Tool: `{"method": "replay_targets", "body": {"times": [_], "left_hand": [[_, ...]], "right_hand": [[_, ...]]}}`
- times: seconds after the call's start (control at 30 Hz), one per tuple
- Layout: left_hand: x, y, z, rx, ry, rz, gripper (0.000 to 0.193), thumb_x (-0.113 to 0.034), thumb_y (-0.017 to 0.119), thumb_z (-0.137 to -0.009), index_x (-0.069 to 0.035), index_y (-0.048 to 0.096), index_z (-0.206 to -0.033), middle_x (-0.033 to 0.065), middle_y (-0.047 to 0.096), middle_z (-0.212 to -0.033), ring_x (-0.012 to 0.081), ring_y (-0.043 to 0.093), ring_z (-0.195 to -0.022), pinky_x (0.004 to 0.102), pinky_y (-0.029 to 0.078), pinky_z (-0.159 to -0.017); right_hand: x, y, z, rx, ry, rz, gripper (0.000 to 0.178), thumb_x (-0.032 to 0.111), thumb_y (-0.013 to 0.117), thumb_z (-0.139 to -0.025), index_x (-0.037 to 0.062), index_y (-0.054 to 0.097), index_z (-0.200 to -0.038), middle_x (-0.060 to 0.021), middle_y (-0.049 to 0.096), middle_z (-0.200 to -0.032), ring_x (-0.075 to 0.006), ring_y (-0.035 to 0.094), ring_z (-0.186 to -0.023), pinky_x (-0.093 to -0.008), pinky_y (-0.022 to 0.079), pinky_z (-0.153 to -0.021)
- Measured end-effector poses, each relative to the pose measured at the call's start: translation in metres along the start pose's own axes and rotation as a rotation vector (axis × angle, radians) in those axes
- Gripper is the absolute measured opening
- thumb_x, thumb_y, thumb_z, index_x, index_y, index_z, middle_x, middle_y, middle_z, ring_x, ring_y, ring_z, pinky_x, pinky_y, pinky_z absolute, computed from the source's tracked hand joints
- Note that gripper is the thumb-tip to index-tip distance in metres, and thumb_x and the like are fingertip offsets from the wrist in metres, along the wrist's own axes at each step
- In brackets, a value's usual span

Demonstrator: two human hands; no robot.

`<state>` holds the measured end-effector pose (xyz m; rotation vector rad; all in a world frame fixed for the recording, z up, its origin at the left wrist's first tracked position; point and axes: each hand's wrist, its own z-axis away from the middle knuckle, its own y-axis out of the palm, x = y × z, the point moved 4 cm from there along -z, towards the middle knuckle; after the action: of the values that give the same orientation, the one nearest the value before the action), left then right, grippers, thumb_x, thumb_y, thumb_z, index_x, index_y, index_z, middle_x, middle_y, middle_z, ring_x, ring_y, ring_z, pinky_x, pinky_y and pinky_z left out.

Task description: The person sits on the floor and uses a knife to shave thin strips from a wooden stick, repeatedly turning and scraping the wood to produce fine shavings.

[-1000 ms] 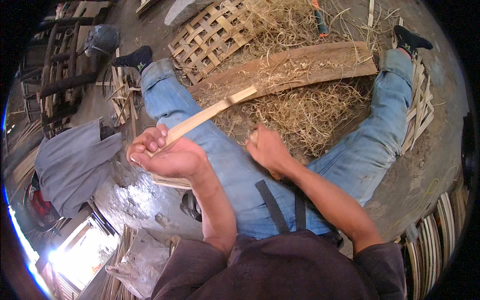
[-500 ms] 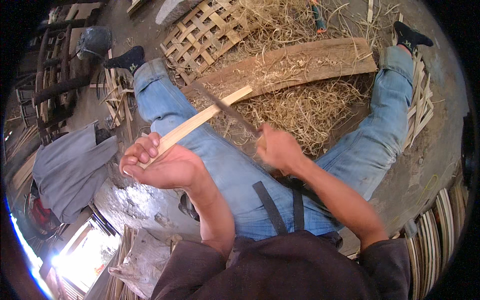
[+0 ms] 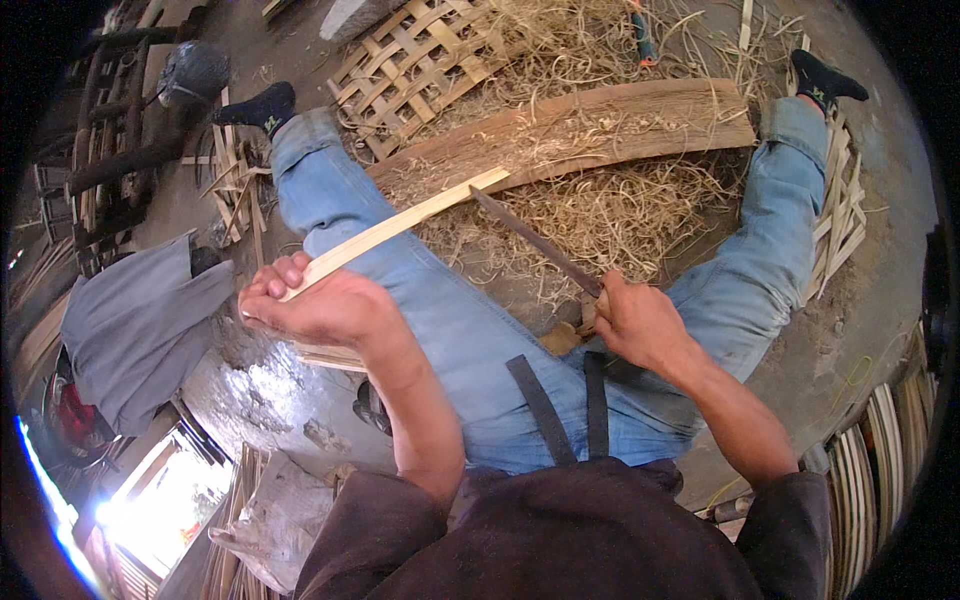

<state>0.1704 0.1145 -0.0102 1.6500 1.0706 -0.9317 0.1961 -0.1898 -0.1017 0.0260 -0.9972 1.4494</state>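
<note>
A pale wood or bamboo strip (image 3: 408,217) slants up and to the right, with its lower end closed in my left hand (image 3: 318,305). My right hand (image 3: 645,322) is wrapped round the handle of a long knife (image 3: 540,245). The dark, narrow blade points up and left, and its tip meets the strip near the far end. Both hands are above my lap, between my spread legs in blue jeans. Beyond the strip lies a broad curved plank (image 3: 590,125) sprinkled with thin shavings.
Curly shavings (image 3: 600,215) heap around the plank. A woven lattice panel (image 3: 420,70) lies behind it, and a tool with a green handle (image 3: 643,45) rests among the shavings. Strips stand stacked (image 3: 870,470) at the lower right. A grey cloth (image 3: 145,320) hangs at the left.
My right hand has drawn the knife to the right and slightly down, so its tip is now at the strip's far end. The left hand has shifted slightly upward.
</note>
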Motion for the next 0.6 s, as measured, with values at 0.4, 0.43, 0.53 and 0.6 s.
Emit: {"method": "replay_targets", "body": {"times": [0.4, 0.43, 0.53, 0.6], "left_hand": [[0.010, 0.006, 0.000, 0.013, 0.076, -0.010, 0.021, -0.027, 0.047, -0.095, -0.015, 0.037, -0.080, -0.0030, 0.033, -0.075, 0.0091, 0.035, -0.063, 0.0265, 0.034, -0.062], [0.009, 0.006, -0.002, 0.017, 0.076, -0.007, 0.021, -0.027, 0.047, -0.094, -0.015, 0.037, -0.080, -0.0030, 0.033, -0.076, 0.0093, 0.035, -0.063, 0.0267, 0.034, -0.062], [0.007, 0.002, -0.002, 0.010, 0.051, -0.037, 0.031, -0.039, 0.046, -0.098, -0.015, 0.036, -0.083, -0.0025, 0.032, -0.078, 0.0093, 0.035, -0.066, 0.0270, 0.034, -0.064], [0.007, 0.002, -0.002, 0.002, 0.045, -0.046, 0.036, -0.045, 0.046, -0.100, -0.015, 0.035, -0.084, -0.0023, 0.031, -0.078, 0.0093, 0.035, -0.067, 0.0271, 0.034, -0.065]], "right_hand": [[0.007, 0.037, -0.028, -0.069, -0.077, -0.019, 0.033, 0.019, 0.066, -0.081, 0.0002, 0.045, -0.098, -0.0209, 0.064, -0.083, -0.0389, 0.066, -0.074, -0.0472, 0.053, -0.064], [0.003, 0.037, -0.024, -0.081, -0.081, -0.035, 0.033, 0.019, 0.066, -0.081, 0.0005, 0.045, -0.098, -0.0208, 0.064, -0.083, -0.0383, 0.066, -0.074, -0.0467, 0.054, -0.063], [0.005, 0.041, -0.014, -0.129, -0.077, -0.043, 0.031, 0.018, 0.066, -0.081, 0.0012, 0.045, -0.097, -0.0202, 0.063, -0.083, -0.0370, 0.066, -0.074, -0.0453, 0.054, -0.062], [0.010, 0.039, -0.012, -0.167, -0.073, -0.023, 0.030, 0.017, 0.066, -0.081, 0.0016, 0.045, -0.097, -0.0198, 0.062, -0.083, -0.0369, 0.066, -0.073, -0.0450, 0.054, -0.061]]}}
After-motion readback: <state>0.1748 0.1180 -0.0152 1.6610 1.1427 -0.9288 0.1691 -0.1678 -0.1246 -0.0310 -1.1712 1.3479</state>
